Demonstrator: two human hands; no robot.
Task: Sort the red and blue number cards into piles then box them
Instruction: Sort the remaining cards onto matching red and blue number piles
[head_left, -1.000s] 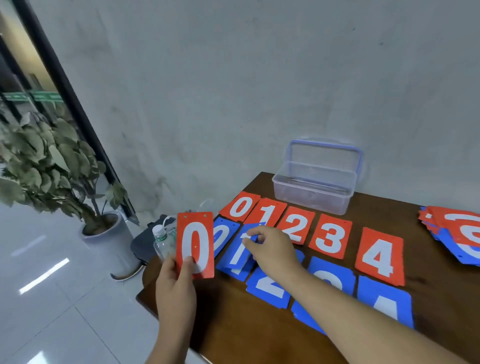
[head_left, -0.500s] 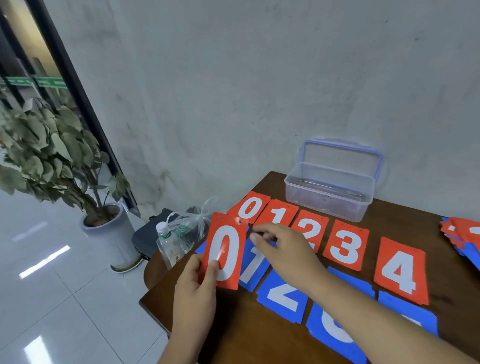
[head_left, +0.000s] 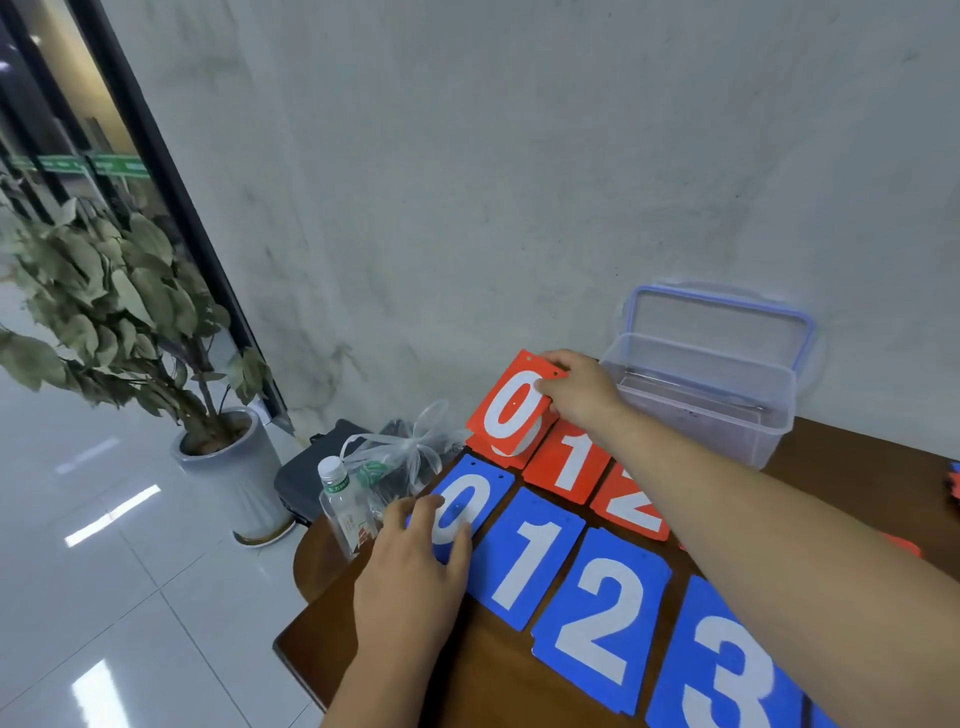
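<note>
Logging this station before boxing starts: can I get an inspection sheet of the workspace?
Surface: wooden table, cards in two rows.
Job's things: red 0, red 1, red 2 behind; blue 0, blue 1, blue 2, blue 3 in front; box open, lid up.
Clutter: bottle and bag beside the table.
Hands: right hand pinches red 0; left hand rests on blue 0.
Cables: nothing seen.
Surroundings: wall, potted plant, tiled floor.

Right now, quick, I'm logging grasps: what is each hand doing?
Left hand: open, fingers resting on the blue 0 card.
Right hand: pinching the red 0 card.
</note>
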